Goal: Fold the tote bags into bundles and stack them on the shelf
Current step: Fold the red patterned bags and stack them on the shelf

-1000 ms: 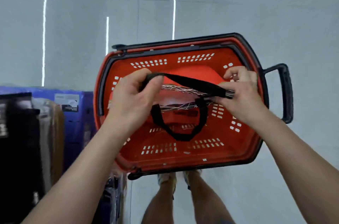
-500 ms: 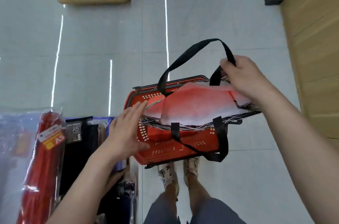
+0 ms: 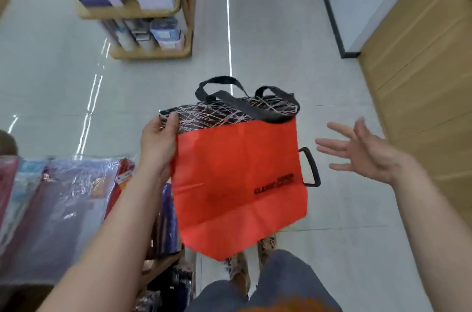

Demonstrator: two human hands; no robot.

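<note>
1. Head view: a person's left hand grips the tote bag at its top left corner. The thumb presses on the black band of pale scribbled lines, and the fingers are curled behind it.
2. The bag hangs in mid-air at centre frame, above the tiled floor. Its red body is flat and creased, with black lettering at lower right and two black handles raised at the far edge.
3. The right hand hovers right of the bag, apart from it, fingers spread wide and holding nothing.
4. A black basket handle shows behind the bag's right edge.
5. Plastic-wrapped goods lie near left. A stocked wooden shelf stands far left.
</note>
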